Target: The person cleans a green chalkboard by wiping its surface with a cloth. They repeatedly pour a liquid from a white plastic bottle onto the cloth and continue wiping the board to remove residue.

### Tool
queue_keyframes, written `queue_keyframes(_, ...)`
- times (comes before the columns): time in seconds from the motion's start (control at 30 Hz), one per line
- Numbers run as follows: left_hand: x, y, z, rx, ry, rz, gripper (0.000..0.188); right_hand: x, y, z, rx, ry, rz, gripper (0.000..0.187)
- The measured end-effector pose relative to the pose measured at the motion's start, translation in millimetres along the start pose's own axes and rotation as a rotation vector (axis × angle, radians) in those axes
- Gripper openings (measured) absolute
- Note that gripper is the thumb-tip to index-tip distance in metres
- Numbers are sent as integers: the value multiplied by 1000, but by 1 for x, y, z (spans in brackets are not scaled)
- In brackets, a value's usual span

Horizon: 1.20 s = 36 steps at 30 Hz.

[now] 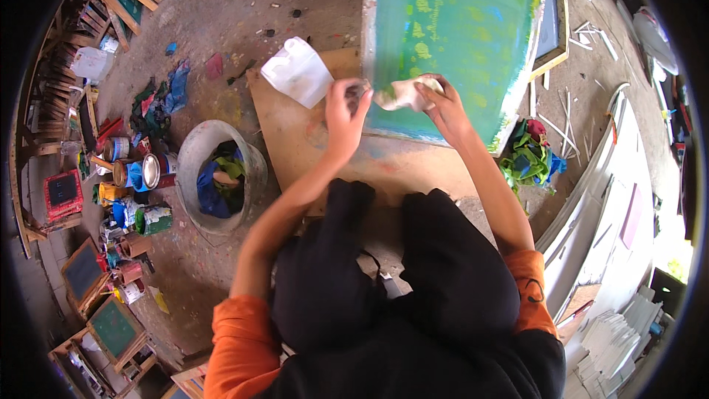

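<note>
A pale rag (402, 94) with a green stain is gripped in my right hand (444, 109), above the near left part of a screen-printing frame (484, 52). The frame has green mesh with yellowish printed marks and paint-smeared edges. My left hand (346, 118) is raised just left of the rag's stained end, fingers curled together. Something small and greyish shows at its fingertips, too blurred to name. Beside that hand, a white plastic container (298, 72) lies on the brown board (292, 125), which also lies under the frame's near end.
A grey bucket (258, 170) holding coloured rags stands left of my knees. Paint cans (151, 170) crowd the far left. Crumpled stained cloths (528, 159) lie right of the frame. White sheets (605, 199) lean at the right, and wooden frames (114, 329) stand at lower left.
</note>
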<state>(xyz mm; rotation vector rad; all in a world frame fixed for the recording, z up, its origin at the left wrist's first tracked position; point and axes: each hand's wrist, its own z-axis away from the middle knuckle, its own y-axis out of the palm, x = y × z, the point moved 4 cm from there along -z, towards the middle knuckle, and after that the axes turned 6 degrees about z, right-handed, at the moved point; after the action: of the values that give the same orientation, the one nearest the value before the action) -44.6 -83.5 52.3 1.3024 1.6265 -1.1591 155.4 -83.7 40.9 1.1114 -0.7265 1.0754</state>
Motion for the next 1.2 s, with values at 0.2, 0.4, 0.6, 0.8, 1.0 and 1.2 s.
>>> queue_keyframes(0.2,56,-79,10,-436,29,-130,96,-14,47,-9,-6,36,-86,38)
queue_keyframes(0.4,83,-112,-52,-249,7,-36,81,-21,78,-27,-93,38,-108,39)
queue_keyframes(0.6,49,-100,-61,22,129,-224,58,-13,87,-20,-143,67,-204,33)
queue_keyframes(0.8,-28,-69,-62,331,448,-607,59,1,74,1,-114,-16,-292,37)
queue_keyframes(1.0,-64,-51,-67,466,733,-888,47,5,67,18,-181,-35,-344,38)
queue_keyframes(1.2,-82,-30,-69,526,869,-1044,31,4,56,20,-236,-52,-354,37)
